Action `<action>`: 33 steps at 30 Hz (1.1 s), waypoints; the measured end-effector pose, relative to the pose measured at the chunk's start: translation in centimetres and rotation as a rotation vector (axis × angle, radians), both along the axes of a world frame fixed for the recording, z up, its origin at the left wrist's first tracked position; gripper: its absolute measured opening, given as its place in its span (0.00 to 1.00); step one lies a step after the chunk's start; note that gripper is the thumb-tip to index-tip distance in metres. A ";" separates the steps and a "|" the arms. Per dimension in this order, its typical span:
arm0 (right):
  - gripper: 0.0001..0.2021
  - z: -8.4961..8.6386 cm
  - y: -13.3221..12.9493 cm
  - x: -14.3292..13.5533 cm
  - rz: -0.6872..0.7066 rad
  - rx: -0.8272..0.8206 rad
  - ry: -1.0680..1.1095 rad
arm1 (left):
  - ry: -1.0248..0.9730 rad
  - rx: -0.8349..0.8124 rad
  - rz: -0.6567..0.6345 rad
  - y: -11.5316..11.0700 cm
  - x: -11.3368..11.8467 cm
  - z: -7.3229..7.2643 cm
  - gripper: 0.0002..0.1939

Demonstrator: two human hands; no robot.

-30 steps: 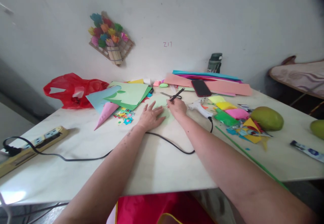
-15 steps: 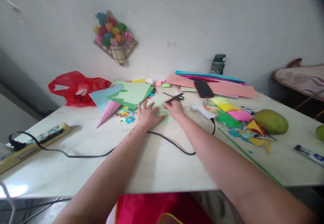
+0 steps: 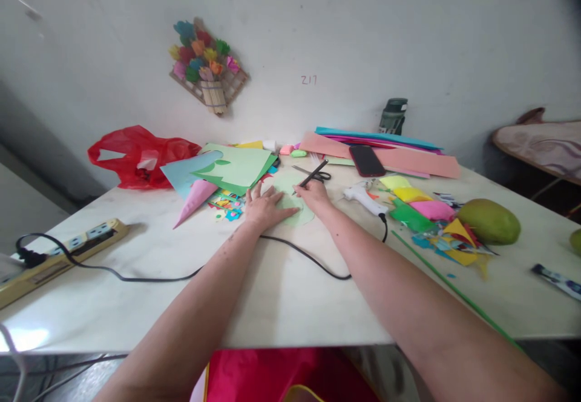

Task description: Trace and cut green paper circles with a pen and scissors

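Observation:
A pale green paper piece [image 3: 302,214] lies on the table. My left hand [image 3: 264,207] presses on its left side with the fingers spread. Closed around a dark pen [image 3: 316,172], my right hand [image 3: 312,195] rests at the paper's right part, the pen tilted with its tip near the paper. Behind the right hand are black-handled scissors [image 3: 323,176], partly covered by the pen. Colored paper scraps [image 3: 227,204] and a pink paper cone [image 3: 196,201] lie left of my left hand.
A white glue gun [image 3: 365,199] with a black cable [image 3: 308,257] lies to the right. Green sheets [image 3: 245,163] and a red bag [image 3: 140,157] are back left. A phone [image 3: 367,161], clay packs [image 3: 417,208] and a green fruit [image 3: 489,221] are right; a power strip [image 3: 63,263] is left.
The pen has turned more upright in my right hand, and its tip has shifted slightly. My left hand stays spread on the paper. The whole view has moved a little.

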State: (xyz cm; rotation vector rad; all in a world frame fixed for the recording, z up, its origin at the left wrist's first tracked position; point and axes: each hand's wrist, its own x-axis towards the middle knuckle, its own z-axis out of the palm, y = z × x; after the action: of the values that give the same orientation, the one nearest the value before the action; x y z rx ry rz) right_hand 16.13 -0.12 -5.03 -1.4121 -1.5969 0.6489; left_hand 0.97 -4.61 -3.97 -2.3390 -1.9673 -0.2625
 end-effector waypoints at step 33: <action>0.10 -0.1 0.3 -0.1 -0.026 -0.009 -0.157 | -0.015 -0.028 0.014 0.1 0.1 0.0 0.41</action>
State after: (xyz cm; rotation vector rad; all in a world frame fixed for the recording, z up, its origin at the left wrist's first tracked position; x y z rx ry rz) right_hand 16.02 0.13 -5.11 -1.5191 -1.6959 0.5415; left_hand 1.02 -4.48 -3.94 -2.3464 -2.0060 -0.2534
